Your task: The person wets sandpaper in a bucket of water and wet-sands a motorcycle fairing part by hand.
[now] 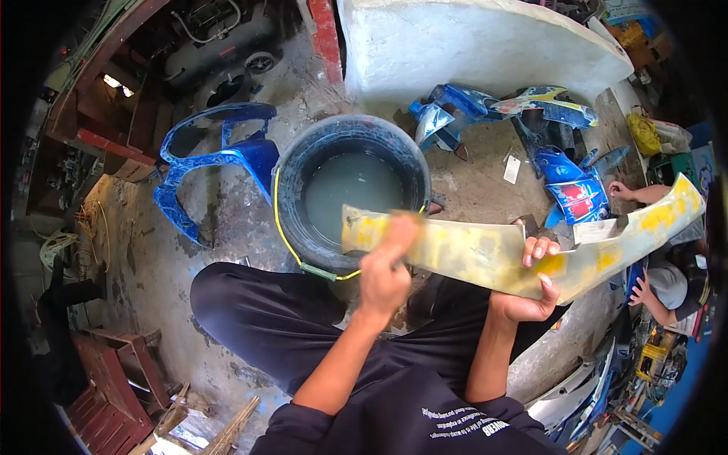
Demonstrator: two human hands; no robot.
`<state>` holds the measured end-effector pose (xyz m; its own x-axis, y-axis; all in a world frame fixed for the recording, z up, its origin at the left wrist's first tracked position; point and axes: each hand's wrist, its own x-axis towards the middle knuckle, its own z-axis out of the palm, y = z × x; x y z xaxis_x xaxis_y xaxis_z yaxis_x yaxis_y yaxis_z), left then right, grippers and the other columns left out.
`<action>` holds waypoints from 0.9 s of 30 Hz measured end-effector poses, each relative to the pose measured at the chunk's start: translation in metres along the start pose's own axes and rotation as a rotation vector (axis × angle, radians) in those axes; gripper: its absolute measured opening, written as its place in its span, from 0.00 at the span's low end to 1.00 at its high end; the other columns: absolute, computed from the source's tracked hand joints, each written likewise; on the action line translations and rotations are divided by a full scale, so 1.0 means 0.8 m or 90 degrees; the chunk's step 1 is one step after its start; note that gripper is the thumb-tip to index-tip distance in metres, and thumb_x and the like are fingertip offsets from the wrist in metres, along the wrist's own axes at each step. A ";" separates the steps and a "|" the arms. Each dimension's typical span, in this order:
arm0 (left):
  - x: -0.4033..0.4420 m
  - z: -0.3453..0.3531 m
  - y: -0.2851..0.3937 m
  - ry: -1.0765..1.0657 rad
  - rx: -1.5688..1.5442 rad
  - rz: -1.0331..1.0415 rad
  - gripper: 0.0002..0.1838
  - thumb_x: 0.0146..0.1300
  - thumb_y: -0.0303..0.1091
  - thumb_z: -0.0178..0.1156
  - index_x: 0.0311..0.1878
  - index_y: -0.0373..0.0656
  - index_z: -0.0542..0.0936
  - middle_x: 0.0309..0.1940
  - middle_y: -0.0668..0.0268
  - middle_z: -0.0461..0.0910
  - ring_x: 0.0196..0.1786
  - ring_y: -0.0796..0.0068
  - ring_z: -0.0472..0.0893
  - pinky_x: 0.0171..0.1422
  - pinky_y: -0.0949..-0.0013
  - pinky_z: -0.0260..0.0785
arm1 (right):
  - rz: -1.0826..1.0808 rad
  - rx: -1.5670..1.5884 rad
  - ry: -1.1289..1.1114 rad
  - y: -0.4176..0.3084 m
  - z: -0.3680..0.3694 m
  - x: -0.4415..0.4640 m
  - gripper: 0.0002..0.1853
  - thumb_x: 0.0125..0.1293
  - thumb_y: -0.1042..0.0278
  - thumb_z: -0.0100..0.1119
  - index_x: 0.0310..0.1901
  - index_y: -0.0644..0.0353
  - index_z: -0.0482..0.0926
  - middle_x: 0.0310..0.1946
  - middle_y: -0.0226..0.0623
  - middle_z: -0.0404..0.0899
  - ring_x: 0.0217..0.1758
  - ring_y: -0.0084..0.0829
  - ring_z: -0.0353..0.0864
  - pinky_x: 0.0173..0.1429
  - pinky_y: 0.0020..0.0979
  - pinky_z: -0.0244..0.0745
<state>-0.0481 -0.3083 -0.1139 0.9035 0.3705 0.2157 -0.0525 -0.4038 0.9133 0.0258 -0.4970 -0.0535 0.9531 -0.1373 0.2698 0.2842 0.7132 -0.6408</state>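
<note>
A long, curved motorcycle body panel point(478, 250), pale grey-cream with yellow patches, lies across in front of me. Its left end reaches over the rim of a black bucket point(284, 205) of cloudy water. My right hand point(531, 280) grips the panel near its middle, fingers over the upper edge and thumb on the near side. Over the panel's left part is my left hand point(384, 277), its fingers bent together and their tips smeared by motion. Whatever lies under those fingertips cannot be made out. A yellow handle with a green grip point(318, 271) hangs on the bucket's near side.
A blue fairing frame point(258, 155) stands left of the bucket. Several blue fairing pieces point(572, 186) lie at the right, by a white wall point(470, 53). Another person's hands point(641, 288) show at the far right. A wooden stool point(114, 379) is at lower left.
</note>
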 end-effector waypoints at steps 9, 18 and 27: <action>0.010 -0.003 0.005 0.066 0.042 -0.042 0.36 0.50 0.10 0.46 0.65 0.32 0.81 0.68 0.44 0.78 0.76 0.53 0.74 0.82 0.59 0.63 | 0.014 0.018 -0.039 -0.001 0.009 -0.002 0.23 0.55 0.62 0.56 0.53 0.59 0.71 0.40 0.33 0.69 0.39 0.27 0.71 0.86 0.60 0.48; 0.011 0.002 0.006 0.080 0.064 -0.047 0.39 0.47 0.09 0.48 0.67 0.36 0.81 0.70 0.48 0.77 0.77 0.54 0.73 0.83 0.57 0.63 | 0.003 0.011 -0.031 -0.002 0.005 -0.006 0.23 0.55 0.62 0.56 0.52 0.60 0.70 0.40 0.35 0.69 0.40 0.28 0.70 0.85 0.60 0.48; 0.009 0.004 0.008 0.088 0.036 -0.067 0.38 0.50 0.07 0.44 0.65 0.36 0.82 0.68 0.46 0.78 0.76 0.56 0.73 0.83 0.61 0.61 | 0.006 0.001 -0.039 -0.002 0.013 -0.004 0.22 0.54 0.62 0.56 0.51 0.59 0.70 0.40 0.35 0.69 0.40 0.28 0.69 0.84 0.62 0.50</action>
<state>-0.0406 -0.3111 -0.1077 0.8353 0.5233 0.1686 0.0671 -0.4013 0.9135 0.0213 -0.4907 -0.0457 0.9474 -0.0892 0.3072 0.2757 0.7149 -0.6426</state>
